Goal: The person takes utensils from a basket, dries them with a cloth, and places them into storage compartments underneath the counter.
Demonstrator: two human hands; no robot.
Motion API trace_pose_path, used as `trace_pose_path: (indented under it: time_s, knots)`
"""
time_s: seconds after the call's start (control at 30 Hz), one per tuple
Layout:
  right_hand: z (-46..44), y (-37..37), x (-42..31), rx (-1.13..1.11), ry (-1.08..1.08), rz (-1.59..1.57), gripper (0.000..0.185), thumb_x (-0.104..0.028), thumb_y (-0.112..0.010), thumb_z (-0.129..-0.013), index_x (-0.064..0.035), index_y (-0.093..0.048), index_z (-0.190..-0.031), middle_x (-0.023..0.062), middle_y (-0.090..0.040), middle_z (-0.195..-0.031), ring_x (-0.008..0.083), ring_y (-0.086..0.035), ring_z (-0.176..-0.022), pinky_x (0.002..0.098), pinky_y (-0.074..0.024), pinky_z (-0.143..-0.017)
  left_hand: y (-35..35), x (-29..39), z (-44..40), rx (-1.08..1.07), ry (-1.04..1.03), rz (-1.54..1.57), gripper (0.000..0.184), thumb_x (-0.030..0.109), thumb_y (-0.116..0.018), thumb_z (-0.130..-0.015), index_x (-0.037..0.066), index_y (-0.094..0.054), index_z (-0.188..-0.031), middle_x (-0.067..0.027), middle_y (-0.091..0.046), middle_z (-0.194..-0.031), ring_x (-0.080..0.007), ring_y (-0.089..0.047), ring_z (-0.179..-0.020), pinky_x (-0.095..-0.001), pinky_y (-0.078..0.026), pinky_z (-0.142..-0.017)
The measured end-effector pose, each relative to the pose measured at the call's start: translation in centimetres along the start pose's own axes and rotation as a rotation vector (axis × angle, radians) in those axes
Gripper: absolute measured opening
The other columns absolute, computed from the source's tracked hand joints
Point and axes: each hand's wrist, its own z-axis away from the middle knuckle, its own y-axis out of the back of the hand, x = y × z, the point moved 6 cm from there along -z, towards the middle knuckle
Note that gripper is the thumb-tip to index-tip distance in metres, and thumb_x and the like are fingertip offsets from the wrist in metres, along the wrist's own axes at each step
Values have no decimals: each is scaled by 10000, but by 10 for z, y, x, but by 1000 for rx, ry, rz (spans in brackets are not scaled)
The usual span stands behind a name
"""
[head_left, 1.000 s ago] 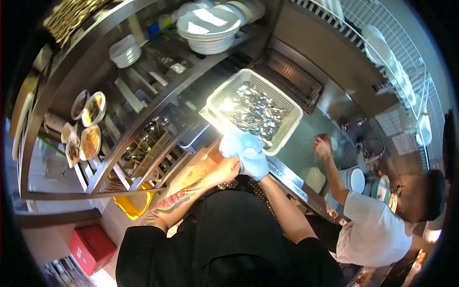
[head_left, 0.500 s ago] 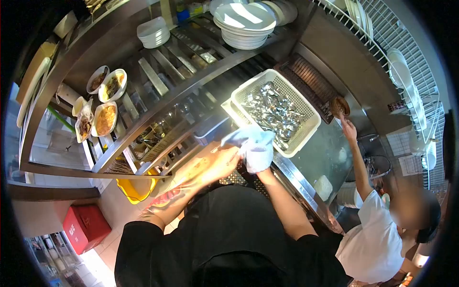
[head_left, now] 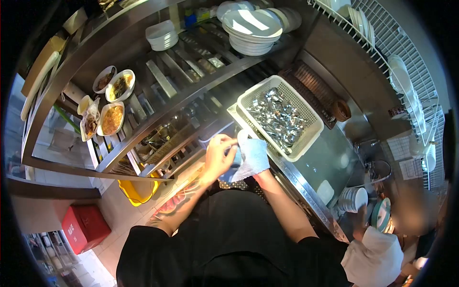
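My right hand [head_left: 260, 176] is mostly hidden under a light blue cloth [head_left: 254, 157], which it grips in front of my black clothing. Close by on the left, my left hand [head_left: 219, 157] has its fingers curled in towards the cloth. Whatever may be between those fingers is too small or blurred to make out. Just beyond the cloth, a white perforated basket [head_left: 311, 141] on the counter holds a heap of shiny metal cutlery [head_left: 277, 117].
A metal shelf bears stacked white plates [head_left: 253, 24] and bowls of food [head_left: 112, 119]. Woven baskets [head_left: 311, 81] line the wall behind the counter [head_left: 325, 153]. At right, a co-worker in a white shirt [head_left: 375, 258] is near stacked plates [head_left: 354, 198]. A wire rack [head_left: 406, 48] hangs above.
My left hand has come off the cloth and moved slightly left. The cloth now hangs lower round my right hand. The co-worker's arm has drawn back from the small brown pot.
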Motion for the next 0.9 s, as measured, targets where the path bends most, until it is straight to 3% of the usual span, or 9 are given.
trace_pose_path:
  time_s: [0.03,0.17,0.43,0.47,0.53,0.6,0.67,0.8,0.9]
  knots:
    - [1,14,-10,68,-22,-387,216,-272,-601,-881,-72,-681,-866,138,-621,-616,340,-672,-620,442,-486,-538,3,-12,0,90,38,144,293,153,-685,-894,60,-711,-1170,-115,-631,-1000,-268,-603,-960,-360,-486,-839]
    - [10,-1,-38,6,319,199,214,-261,-605,-810,-71,-672,-736,148,-613,-612,346,-630,-603,481,-436,-579,-17,-50,26,-188,419,405,254,240,-686,-928,37,-729,-1075,-31,-672,-766,-70,-572,-710,-278,-481,-665]
    - [56,1,-82,-302,725,12,177,-312,-663,-818,-179,-766,-873,89,-600,-665,303,-604,-648,462,-449,-576,95,-230,142,476,902,421,149,62,-555,-923,52,-699,-960,-15,-656,-760,-101,-572,-643,-274,-468,-585]
    - [66,-9,-66,-305,729,11,177,-312,-663,-818,-179,-766,-873,89,-600,-665,303,-604,-648,462,-449,-576,123,-270,172,723,910,495,75,84,-601,-921,57,-668,-901,-1,-622,-735,-93,-551,-625,-260,-447,-561]
    - [73,-37,-16,-446,360,-840,150,-340,-663,-836,-251,-783,-816,77,-607,-646,291,-600,-608,435,-450,-544,190,-304,202,1041,816,296,174,200,-621,-962,59,-662,-870,-1,-619,-711,-86,-542,-616,-285,-436,-541]
    - [68,7,-43,-492,534,131,285,-341,-704,-820,-171,-661,-595,100,-601,-570,278,-612,-558,431,-425,-507,239,-368,235,1018,900,-175,279,214,-579,-938,-5,-683,-800,-69,-672,-694,-171,-663,-671,-351,-501,-621]
    - [83,-33,-1,-442,384,249,332,-401,-655,-799,-154,-591,-587,96,-571,-573,311,-552,-513,453,-386,-485,253,-371,235,1034,1020,-418,273,206,-571,-889,-22,-700,-812,-104,-699,-716,-233,-697,-649,-372,-522,-618]
    - [93,-36,3,-307,466,-188,338,-434,-629,-848,-134,-627,-693,88,-553,-555,311,-567,-550,447,-395,-508,207,-442,254,721,1272,77,320,194,-600,-861,-56,-679,-1044,-180,-727,-821,-241,-729,-681,-389,-567,-656]
    - [102,-12,17,-364,216,-30,379,-452,-591,-921,-95,-645,-808,134,-581,-623,318,-599,-619,440,-440,-560,168,-381,228,856,925,-396,349,241,-665,-918,-39,-673,-1128,-152,-718,-852,-205,-691,-763,-342,-542,-724]
